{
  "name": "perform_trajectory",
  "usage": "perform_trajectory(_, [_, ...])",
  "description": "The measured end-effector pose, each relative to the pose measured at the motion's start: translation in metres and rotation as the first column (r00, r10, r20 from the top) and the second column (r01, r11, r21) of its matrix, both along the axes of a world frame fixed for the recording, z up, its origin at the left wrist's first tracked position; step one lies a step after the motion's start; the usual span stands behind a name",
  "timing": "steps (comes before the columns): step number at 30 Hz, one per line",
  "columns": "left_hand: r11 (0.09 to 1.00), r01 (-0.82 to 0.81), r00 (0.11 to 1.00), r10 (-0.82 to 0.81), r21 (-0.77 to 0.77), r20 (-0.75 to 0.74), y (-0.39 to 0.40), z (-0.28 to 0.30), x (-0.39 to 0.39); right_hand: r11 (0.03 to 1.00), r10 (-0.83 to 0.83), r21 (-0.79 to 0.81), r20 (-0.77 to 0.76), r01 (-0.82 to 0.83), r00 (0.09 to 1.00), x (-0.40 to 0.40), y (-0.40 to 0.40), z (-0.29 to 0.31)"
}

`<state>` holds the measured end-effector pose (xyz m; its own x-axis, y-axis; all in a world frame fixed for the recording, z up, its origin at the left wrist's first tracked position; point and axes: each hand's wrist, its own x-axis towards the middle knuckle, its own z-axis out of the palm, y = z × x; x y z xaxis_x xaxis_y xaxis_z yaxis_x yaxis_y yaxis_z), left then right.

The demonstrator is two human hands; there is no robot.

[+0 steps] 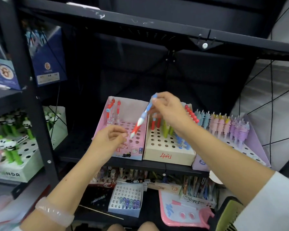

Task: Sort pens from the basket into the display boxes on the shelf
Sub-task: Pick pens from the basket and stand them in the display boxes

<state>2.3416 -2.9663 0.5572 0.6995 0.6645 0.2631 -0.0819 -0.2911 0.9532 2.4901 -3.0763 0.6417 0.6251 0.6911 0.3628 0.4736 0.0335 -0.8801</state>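
Head view: blue, white and red pen held slanted over the pink display box

Head view: a pen (143,116) is seen pinched near its upper end by the fingertips of the right hand (168,109). Its body is banded: a pale blue cap end at the top, a blue and white middle, a red lower section and a whitish tip. The pen is blurred, so finer print cannot be told. Its long axis runs on a slant, the cap end up and to the right beside the right thumb, the tip down and to the left.

The tip is held above the holed top of the pink display box (122,130), near the curled fingertips of the left hand (110,139); nothing is seen held in the left grip, whose fingers are loosely bent with thumb and forefinger close together. Whether the tip touches that hand cannot be told.

The pink box stands on the shelf (83,157), with a few red and white pens (113,112) upright in its back corner. A beige display box (165,147) touches it on the right, followed by a lilac display box (250,147) filled with pastel pens.
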Motion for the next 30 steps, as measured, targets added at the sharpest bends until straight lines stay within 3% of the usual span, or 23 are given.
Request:
perform_trajectory(7, [0.99,-0.09,0.996,0.088,0.112,0.023,0.013,-0.001,0.002,0.965,-0.25,-0.016,0.261,0.263,0.933,0.034,-0.014,0.031])
perform_trajectory(11, [0.967,-0.085,0.995,0.094,0.242,-0.024,0.01,-0.002,0.012,0.962,-0.247,-0.033,0.311,0.271,0.918,0.039,-0.021,0.029])
perform_trajectory(17, [0.829,-0.118,0.964,0.228,0.547,-0.138,0.037,-0.007,0.0,0.975,-0.209,0.001,0.341,0.222,0.916,0.033,0.019,0.021])
perform_trajectory(23, [0.87,-0.077,0.924,0.246,0.487,-0.294,0.062,-0.027,-0.013,0.95,-0.22,-0.148,0.303,0.274,0.927,0.028,0.089,-0.002])
perform_trajectory(30, [0.893,-0.066,0.947,0.196,0.445,-0.253,0.065,-0.045,-0.02,0.885,-0.132,-0.331,0.499,0.328,0.857,0.029,0.124,-0.034])
